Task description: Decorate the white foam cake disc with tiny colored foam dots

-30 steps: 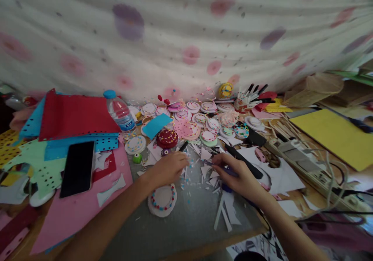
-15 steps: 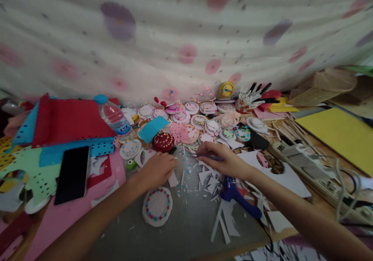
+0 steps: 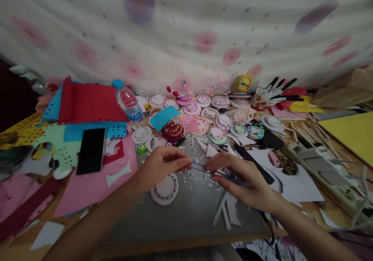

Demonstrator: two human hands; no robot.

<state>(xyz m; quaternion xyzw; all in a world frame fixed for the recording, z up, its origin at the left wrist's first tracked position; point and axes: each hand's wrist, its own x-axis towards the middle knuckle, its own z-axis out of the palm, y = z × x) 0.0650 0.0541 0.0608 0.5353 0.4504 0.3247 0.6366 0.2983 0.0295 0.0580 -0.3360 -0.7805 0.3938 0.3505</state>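
My right hand (image 3: 243,177) holds thin dark tweezers (image 3: 230,179), their tips pointing left at my other hand's fingertips. My left hand (image 3: 166,163) has thumb and fingers pinched together; whatever is between them is too small to make out. Just below it, a round white disc (image 3: 165,198) ringed with red and blue beads lies on the grey mat (image 3: 186,222), partly covered by that hand. Tiny blue and white bits (image 3: 188,179) are scattered under the fingertips. A dark red beaded dome (image 3: 173,131) sits behind my left hand.
Many decorated discs (image 3: 217,133) crowd the back. A water bottle (image 3: 128,103), phone (image 3: 91,151) and felt sheets (image 3: 90,105) lie left. Right are a long black tool (image 3: 253,163), cut white paper (image 3: 303,183), a power strip (image 3: 309,167) and a cup of pens (image 3: 260,100).
Both hands have come nearer each other, the tweezers now turned towards my left fingertips. The camera view has shifted, and the blue glue gun is now mostly hidden by my right hand.
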